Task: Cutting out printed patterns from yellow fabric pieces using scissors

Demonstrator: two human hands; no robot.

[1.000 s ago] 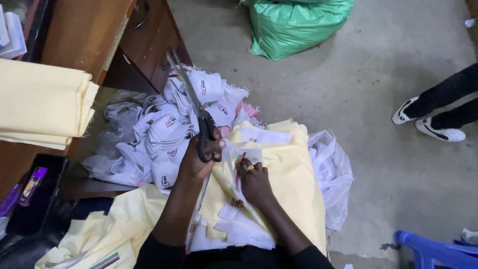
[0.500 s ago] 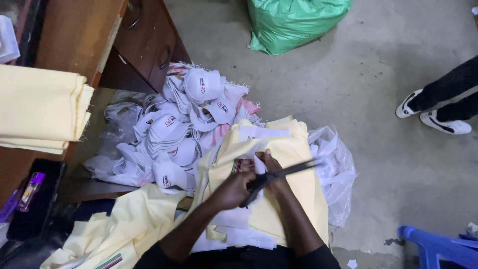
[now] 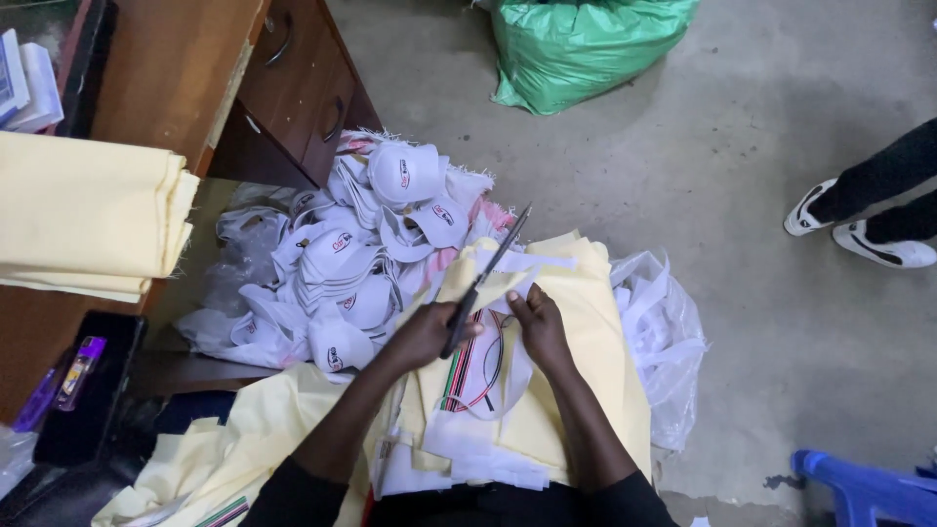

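Observation:
My left hand grips the handles of dark scissors, whose blades point up and to the right over a stack of pale yellow fabric on my lap. My right hand rests on that stack, fingers pressing the fabric's edge beside the scissors. Under both hands lies a white curved piece with red, black and green striped trim. White fabric scraps sit near my body.
A heap of white caps lies left of the fabric, by a wooden desk with drawers. Folded yellow cloth sits on the desk. There is also a green sack, a clear plastic bag, another person's feet and a blue stool.
My left hand swung the scissors from over the caps across to the right, then back to point up-right over the yellow fabric. My right hand stayed on the stack.

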